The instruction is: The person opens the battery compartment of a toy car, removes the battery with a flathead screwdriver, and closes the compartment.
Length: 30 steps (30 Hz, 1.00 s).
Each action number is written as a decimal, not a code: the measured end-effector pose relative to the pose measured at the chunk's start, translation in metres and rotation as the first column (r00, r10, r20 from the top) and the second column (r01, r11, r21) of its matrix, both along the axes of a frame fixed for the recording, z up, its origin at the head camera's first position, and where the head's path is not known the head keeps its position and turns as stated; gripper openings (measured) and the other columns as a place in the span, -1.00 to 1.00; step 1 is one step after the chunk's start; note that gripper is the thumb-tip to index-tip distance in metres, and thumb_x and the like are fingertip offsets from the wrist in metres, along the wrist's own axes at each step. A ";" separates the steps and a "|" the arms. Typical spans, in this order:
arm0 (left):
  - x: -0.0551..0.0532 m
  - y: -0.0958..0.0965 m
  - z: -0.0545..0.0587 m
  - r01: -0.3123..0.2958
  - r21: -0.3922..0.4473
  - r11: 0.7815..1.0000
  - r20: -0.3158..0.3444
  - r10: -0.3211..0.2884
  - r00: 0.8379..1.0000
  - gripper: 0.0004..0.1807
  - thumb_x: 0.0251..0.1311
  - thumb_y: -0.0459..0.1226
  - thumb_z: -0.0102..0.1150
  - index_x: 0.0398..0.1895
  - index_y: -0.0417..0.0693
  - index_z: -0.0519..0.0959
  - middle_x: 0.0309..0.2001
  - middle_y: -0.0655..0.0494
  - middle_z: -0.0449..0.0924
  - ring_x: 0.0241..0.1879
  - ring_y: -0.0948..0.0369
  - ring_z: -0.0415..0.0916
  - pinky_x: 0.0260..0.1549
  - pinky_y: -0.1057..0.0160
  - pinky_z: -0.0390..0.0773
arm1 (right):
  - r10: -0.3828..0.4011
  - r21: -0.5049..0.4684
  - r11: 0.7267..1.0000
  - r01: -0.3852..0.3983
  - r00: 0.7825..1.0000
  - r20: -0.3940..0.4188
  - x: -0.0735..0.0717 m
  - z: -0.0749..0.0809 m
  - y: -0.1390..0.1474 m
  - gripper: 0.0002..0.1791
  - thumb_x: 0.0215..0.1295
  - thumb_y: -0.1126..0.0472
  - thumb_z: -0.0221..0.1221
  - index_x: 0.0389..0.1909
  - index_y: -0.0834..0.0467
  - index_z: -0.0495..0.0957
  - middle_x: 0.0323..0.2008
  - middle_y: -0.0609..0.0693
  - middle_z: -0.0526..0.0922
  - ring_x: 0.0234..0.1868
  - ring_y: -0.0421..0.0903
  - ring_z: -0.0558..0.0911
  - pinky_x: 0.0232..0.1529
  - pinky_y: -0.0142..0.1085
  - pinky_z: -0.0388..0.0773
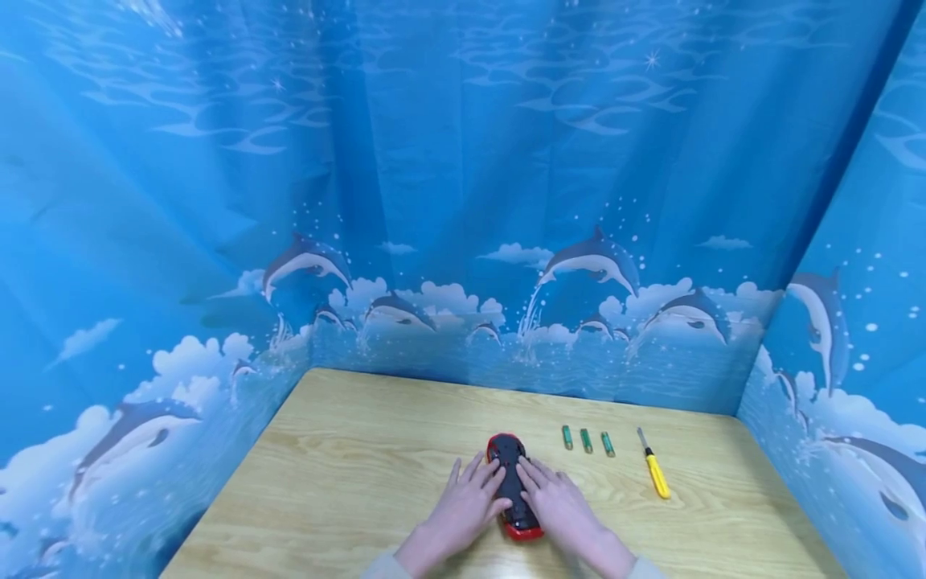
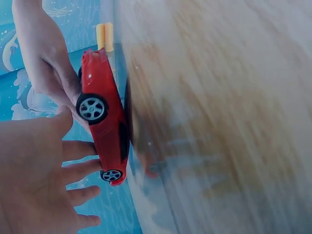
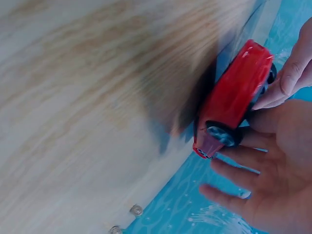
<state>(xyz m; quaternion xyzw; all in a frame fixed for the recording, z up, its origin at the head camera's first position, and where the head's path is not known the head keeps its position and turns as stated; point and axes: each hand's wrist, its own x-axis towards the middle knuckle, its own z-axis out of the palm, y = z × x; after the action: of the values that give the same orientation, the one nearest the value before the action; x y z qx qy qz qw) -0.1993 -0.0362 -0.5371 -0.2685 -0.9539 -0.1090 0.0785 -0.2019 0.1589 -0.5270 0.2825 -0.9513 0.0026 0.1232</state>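
A red toy car [image 1: 512, 487] lies upside down on the wooden table, its black underside facing up. My left hand [image 1: 469, 500] rests its fingertips on the left edge of the underside, fingers spread and fairly straight. From the other side my right hand [image 1: 559, 500] touches the car in the same way. In the left wrist view the car's red side [image 2: 108, 139] shows two wheels with silver rims, beside the extended fingers of my left hand [image 2: 39, 170]. The right wrist view shows my right hand [image 3: 278, 170] with spread fingers against the car [image 3: 234, 92].
Three green batteries [image 1: 586, 441] lie in a row right of the car, beyond my right hand. Further right is a screwdriver [image 1: 655, 470] with a yellow handle, its tip pointing away. A blue dolphin-print curtain [image 1: 463, 201] surrounds the table [image 1: 347, 450] at the back and sides.
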 end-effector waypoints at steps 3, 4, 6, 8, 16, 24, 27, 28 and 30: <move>0.001 0.000 0.001 -0.001 -0.010 1.000 -0.024 0.000 1.000 -0.47 0.50 0.04 -0.05 0.36 -0.02 0.52 0.38 0.02 0.46 0.44 -0.06 0.28 0.37 -0.26 0.30 | 0.001 0.035 0.999 0.000 1.000 -0.025 0.001 0.002 -0.003 -0.57 0.38 0.17 0.22 0.18 0.31 0.60 0.24 0.16 0.60 0.24 0.12 0.57 0.13 0.07 0.59; 0.001 0.000 0.001 -0.001 -0.016 1.000 -0.038 0.001 0.999 -0.50 0.50 0.02 -0.02 0.34 -0.01 0.54 0.35 0.02 0.48 0.43 -0.05 0.30 0.36 -0.26 0.31 | 0.012 0.044 0.999 -0.010 0.999 -0.044 0.001 0.001 -0.004 -0.57 0.36 0.17 0.24 0.16 0.31 0.62 0.22 0.17 0.62 0.23 0.13 0.58 0.15 0.04 0.59; 0.002 0.000 0.002 -0.004 -0.026 1.000 -0.066 0.002 0.998 -0.54 0.48 -0.03 0.04 0.30 -0.01 0.57 0.31 0.02 0.52 0.41 -0.03 0.34 0.34 -0.25 0.34 | 0.035 0.046 0.998 -0.031 0.996 -0.083 0.003 0.001 -0.008 -0.58 0.34 0.17 0.26 0.12 0.33 0.64 0.17 0.18 0.65 0.19 0.13 0.61 0.17 -0.03 0.60; 0.004 0.000 0.003 -0.007 -0.034 0.999 -0.094 0.004 0.996 -0.57 0.43 -0.08 0.11 0.27 -0.03 0.60 0.25 0.01 0.56 0.38 -0.02 0.37 0.32 -0.24 0.37 | 0.053 0.028 0.998 -0.051 0.992 -0.112 0.006 0.000 -0.011 -0.59 0.33 0.15 0.27 0.08 0.34 0.65 0.12 0.20 0.67 0.17 0.13 0.63 0.18 -0.10 0.60; 0.007 -0.001 0.006 -0.016 -0.041 0.999 -0.126 0.011 0.992 -0.59 0.35 -0.17 0.20 0.23 -0.07 0.62 0.16 -0.01 0.59 0.35 -0.04 0.41 0.31 -0.22 0.40 | -0.015 -0.074 0.997 0.016 1.000 0.012 0.015 0.007 -0.024 -0.47 0.42 -0.02 0.19 0.15 0.35 0.61 0.18 0.26 0.63 0.18 0.15 0.63 -0.06 -0.06 0.72; 0.006 -0.001 0.004 -0.006 -0.019 1.000 -0.142 0.003 0.990 -0.58 0.26 -0.23 0.23 0.19 -0.04 0.66 0.09 0.00 0.60 0.32 -0.08 0.43 0.30 -0.23 0.40 | -0.002 0.039 0.999 0.009 0.984 -0.176 0.016 0.000 -0.035 -0.36 0.01 -0.01 0.50 0.02 0.34 0.68 0.05 0.22 0.70 0.00 0.08 0.71 -0.15 -0.19 0.74; 0.005 -0.002 0.003 -0.001 -0.009 1.000 -0.153 0.000 0.988 -0.59 0.24 -0.24 0.25 0.17 -0.04 0.67 0.07 0.00 0.60 0.31 -0.08 0.44 0.30 -0.24 0.40 | 0.013 0.093 0.996 0.012 0.963 -0.270 0.013 -0.006 -0.037 -0.46 -0.02 0.11 0.51 -0.02 0.33 0.70 -0.01 0.18 0.72 -0.07 0.04 0.72 -0.19 -0.26 0.74; 0.005 -0.002 0.004 -0.001 -0.007 1.000 -0.156 -0.001 0.988 -0.59 0.23 -0.25 0.26 0.17 -0.04 0.67 0.07 0.01 0.60 0.31 -0.08 0.44 0.29 -0.25 0.41 | 0.016 0.105 0.994 0.016 0.954 -0.299 0.012 -0.008 -0.038 -0.50 -0.02 0.14 0.49 -0.04 0.31 0.71 -0.03 0.16 0.73 -0.09 0.02 0.72 -0.23 -0.28 0.74; 0.004 -0.003 0.004 0.000 -0.001 1.000 -0.156 0.000 0.988 -0.59 0.23 -0.25 0.27 0.16 -0.05 0.67 0.07 0.01 0.61 0.31 -0.08 0.45 0.29 -0.26 0.41 | 0.021 0.110 0.994 0.020 0.933 -0.358 0.010 -0.011 -0.039 -0.56 0.00 0.20 0.46 -0.06 0.30 0.72 -0.07 0.13 0.73 -0.14 -0.01 0.71 -0.29 -0.31 0.73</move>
<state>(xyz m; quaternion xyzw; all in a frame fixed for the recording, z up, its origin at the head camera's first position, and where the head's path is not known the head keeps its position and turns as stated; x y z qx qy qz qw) -0.1950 -0.0395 -0.5330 -0.2762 -0.9449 -0.0873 0.1525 -0.1919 0.1198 -0.5377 0.2850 -0.9114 -0.1023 0.2786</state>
